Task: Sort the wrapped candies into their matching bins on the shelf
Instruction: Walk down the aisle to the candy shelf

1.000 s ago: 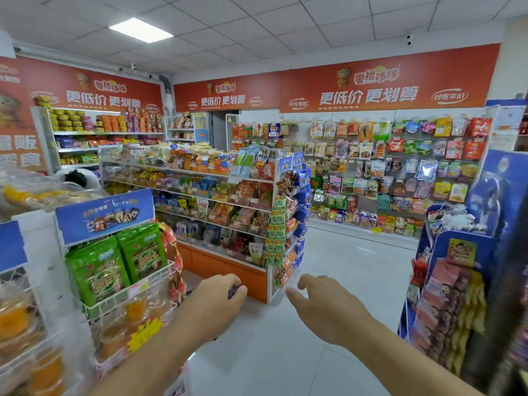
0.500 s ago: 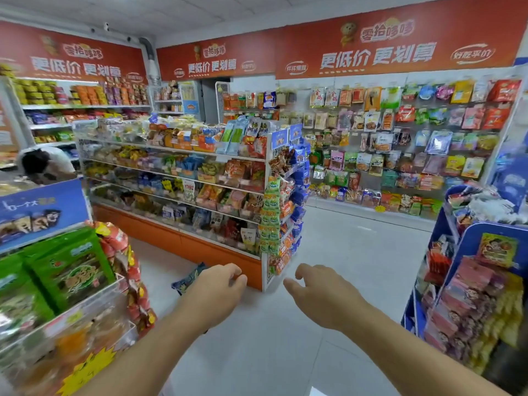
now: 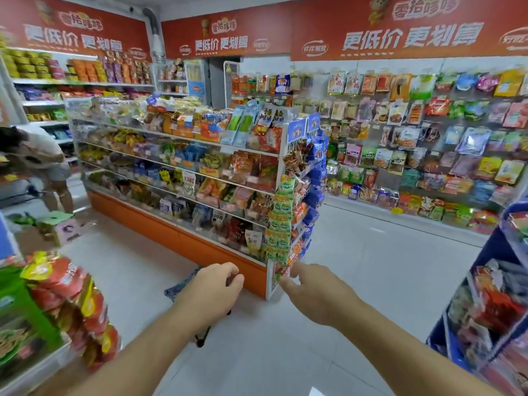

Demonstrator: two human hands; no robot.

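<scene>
L hand [image 3: 210, 292]: I see fingers curled round a dark patterned bag [image 3: 183, 284], mostly hidden behind it.
R hand [image 3: 313, 295]: fingers loose, empty, held out front.
Candies: can't pick out.
Shelf [image 3: 177, 178]: ahead, w/ packed snack bins.

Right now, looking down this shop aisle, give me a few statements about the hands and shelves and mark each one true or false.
1. The right hand holds nothing, its fingers loosely spread. True.
2. The left hand is flat and empty. False: its fingers curl round a dark handle.
3. The snack-filled centre shelf unit has an orange base. True.
4. The floor is dark wood. False: the pale tiled floor is whitish.
5. A second person bends over at far left. True.
</scene>
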